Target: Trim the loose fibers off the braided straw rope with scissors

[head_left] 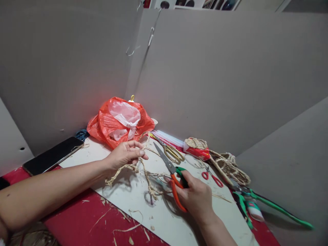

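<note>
braided cord (145,171): a pale, straggly tangle between the hands, six-thirty in the view, above the white board (161,218); whether its lower ends touch down, i can't tell.
left hand (125,153): at eight o'clock, fingertips pinching the cord's upper part.
orange-and-green scissors (172,169): gripped in the right hand (198,196) at five o'clock, blades aimed at ten-thirty and looking close together.
blade risk: and those tips sit near the left fingers! a slip or careless swing could nick skin, i'd say.
strand risk: loose ends trail by the handles too; closing the blades among them might sever one by accident, and a slack pinch could let the braid unravel.
clutter risk: gold scissors (174,155) lie close by at five-thirty, so the cord could snag on them.
red tabletop (77,218): showing at seven o'clock, sprinkled with fibre scraps (131,240).
grey panels (230,78): walling the corner, ten to three o'clock; a metal hook (130,55) hangs at eleven, an orange bag (102,123) slumps at nine.
</note>
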The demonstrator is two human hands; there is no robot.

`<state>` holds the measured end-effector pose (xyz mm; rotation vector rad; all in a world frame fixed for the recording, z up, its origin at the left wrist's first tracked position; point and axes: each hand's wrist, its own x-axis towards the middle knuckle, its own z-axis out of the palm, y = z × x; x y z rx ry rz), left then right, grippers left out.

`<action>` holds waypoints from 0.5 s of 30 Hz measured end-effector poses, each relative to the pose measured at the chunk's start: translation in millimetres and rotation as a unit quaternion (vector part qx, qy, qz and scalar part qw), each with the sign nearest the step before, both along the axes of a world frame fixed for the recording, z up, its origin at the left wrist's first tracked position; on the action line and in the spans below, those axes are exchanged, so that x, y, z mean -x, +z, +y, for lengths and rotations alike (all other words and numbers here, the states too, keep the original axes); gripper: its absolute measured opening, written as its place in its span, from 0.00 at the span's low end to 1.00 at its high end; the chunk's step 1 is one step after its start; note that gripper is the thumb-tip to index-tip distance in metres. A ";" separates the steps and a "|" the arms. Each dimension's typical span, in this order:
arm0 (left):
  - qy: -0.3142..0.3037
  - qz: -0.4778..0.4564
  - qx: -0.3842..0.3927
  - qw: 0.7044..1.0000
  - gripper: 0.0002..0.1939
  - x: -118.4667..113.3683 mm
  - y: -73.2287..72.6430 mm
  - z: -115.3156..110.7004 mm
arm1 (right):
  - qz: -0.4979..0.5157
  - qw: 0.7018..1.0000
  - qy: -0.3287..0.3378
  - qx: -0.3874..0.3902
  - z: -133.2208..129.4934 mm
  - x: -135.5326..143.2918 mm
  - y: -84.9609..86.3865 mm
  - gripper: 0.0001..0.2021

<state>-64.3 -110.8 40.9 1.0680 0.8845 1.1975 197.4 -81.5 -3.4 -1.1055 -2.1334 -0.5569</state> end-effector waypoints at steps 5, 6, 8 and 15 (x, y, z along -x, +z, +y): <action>0.021 0.016 -0.013 1.000 0.16 -1.9 1.1 -1.7 | 0.010 1.000 -0.013 -0.001 1.8 -1.9 -2.7 0.18; 0.023 0.018 -0.016 0.999 0.16 -2.3 0.4 -1.3 | 0.006 1.000 -0.011 0.001 1.7 -1.7 -3.0 0.17; 0.030 0.021 -0.013 0.999 0.14 -2.8 -0.7 -0.1 | -0.005 1.000 -0.010 0.010 1.1 -0.9 -3.0 0.16; -0.005 -0.058 0.021 0.998 0.13 1.1 -3.5 6.1 | -0.058 0.996 -0.019 0.066 -0.2 2.4 -1.0 0.12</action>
